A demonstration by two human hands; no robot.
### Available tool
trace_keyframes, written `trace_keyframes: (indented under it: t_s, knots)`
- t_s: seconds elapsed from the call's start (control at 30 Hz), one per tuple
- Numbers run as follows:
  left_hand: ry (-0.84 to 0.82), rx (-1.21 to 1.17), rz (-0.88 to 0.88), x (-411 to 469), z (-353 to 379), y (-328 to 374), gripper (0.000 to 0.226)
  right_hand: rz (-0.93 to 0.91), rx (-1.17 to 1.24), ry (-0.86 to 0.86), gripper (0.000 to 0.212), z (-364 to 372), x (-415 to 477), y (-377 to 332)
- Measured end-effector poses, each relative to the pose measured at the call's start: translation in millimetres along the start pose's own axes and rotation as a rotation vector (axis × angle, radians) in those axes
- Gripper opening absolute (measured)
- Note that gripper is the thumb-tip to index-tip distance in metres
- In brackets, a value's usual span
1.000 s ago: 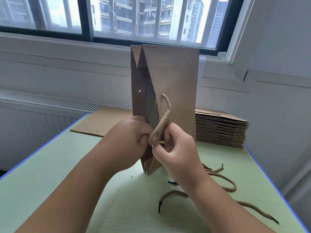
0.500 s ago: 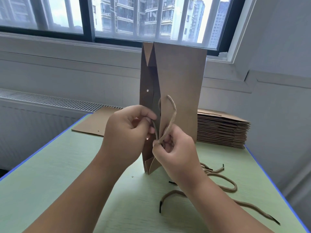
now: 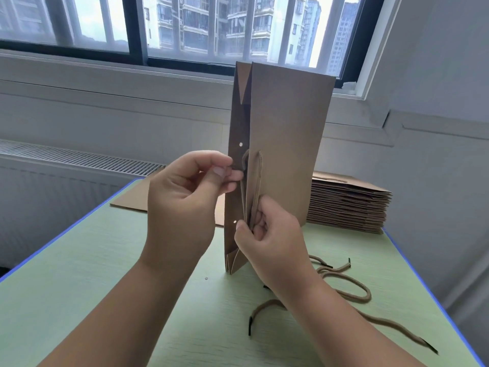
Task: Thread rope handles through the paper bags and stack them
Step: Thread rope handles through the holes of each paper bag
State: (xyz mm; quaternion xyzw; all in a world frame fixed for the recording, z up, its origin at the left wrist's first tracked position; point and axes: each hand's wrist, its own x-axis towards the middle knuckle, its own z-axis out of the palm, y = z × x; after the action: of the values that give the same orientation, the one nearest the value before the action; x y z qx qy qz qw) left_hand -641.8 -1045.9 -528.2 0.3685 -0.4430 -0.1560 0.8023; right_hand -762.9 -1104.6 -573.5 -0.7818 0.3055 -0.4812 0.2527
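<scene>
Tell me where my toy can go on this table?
The near left of the table is bare, from its blue edge to the left arm. The right is crowded: loose ropes near, the bag stack behind. A flat bag lies far left.

The upright bag (image 3: 288, 144) is matt brown kraft paper, and so is the flat stack (image 3: 349, 205). Loose handles (image 3: 346, 287) are beige braided rope with glossy black tips, lying on a pale green, faintly wood-grained table (image 3: 105, 260).

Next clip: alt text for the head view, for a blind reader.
A person's left hand pinches the dark tip of a rope handle at the edge of a folded paper bag standing on a green table, while the right hand grips the rope's loop lower. A stack of flat bags sits behind; loose ropes lie at right.
</scene>
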Motion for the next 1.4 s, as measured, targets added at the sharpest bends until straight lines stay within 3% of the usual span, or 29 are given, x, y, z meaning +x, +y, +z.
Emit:
trace_keyframes:
  t_s: [0.17, 0.47, 0.63, 0.83, 1.07, 1.4]
  knots:
    - [-0.094, 0.107, 0.020, -2.6, 1.0, -5.6, 0.033, -0.010, 0.003, 0.001, 0.026, 0.6, 0.4, 0.6]
    - [-0.184, 0.121, -0.040, -4.7, 3.2, -15.1, 0.024, -0.016, 0.025, -0.004, 0.016, 1.0, 0.0, 0.0]
    - [-0.179, 0.204, -0.091, -2.8, 3.8, -16.9, 0.043, -0.025, 0.038, -0.001, 0.017, 1.5, 0.5, 1.2]
    - [-0.127, 0.243, -0.117, -0.9, 13.6, -12.8, 0.018, -0.011, 0.050, 0.004, 0.023, 3.0, 0.9, 4.2]
    - [-0.116, 0.391, -0.100, -1.4, 12.7, -20.6, 0.027, -0.014, 0.076, 0.024, 0.028, 2.7, 0.3, 4.3]
    - [-0.176, 0.469, -0.130, -4.5, 9.6, -20.7, 0.022, -0.022, 0.070, 0.029, 0.033, 0.8, 0.0, 5.4]
